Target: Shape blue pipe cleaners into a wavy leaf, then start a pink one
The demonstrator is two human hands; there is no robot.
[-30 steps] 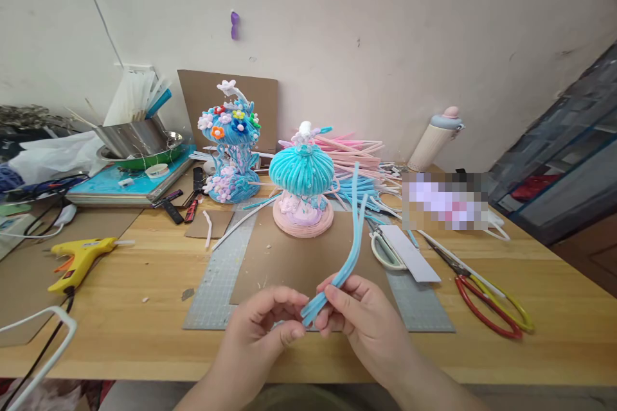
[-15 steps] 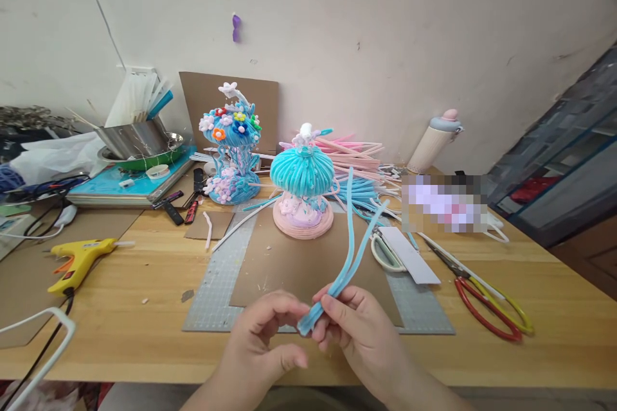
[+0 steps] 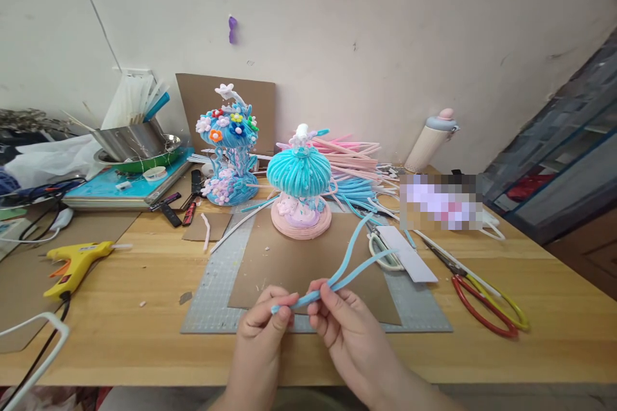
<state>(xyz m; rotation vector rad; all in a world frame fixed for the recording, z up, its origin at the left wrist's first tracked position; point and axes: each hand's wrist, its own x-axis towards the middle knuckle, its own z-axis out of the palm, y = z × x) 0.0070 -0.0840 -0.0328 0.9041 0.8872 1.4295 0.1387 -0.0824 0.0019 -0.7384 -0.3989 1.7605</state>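
Observation:
Both my hands pinch a pair of light blue pipe cleaners [image 3: 348, 263] low over the brown cardboard sheet [image 3: 294, 266]. My left hand [image 3: 263, 327] grips their near end with thumb and fingers closed. My right hand [image 3: 343, 327] pinches them just to the right, where the two strands fork away toward the upper right. Beyond them on the cardboard stands a blue pipe-cleaner mushroom [image 3: 299, 183] on a pink base.
A flowered blue model [image 3: 227, 144] stands behind it. A heap of pink and blue pipe cleaners [image 3: 354, 170] lies at the back. Scissors [image 3: 482, 295] lie right, a yellow glue gun [image 3: 77, 260] left, a grey cutting mat [image 3: 216, 282] under the cardboard, a bottle [image 3: 429, 138] by the wall.
The pipe cleaners have swung down from nearly upright to lying low and pointing right. My left hand, loose before, has closed on their near end.

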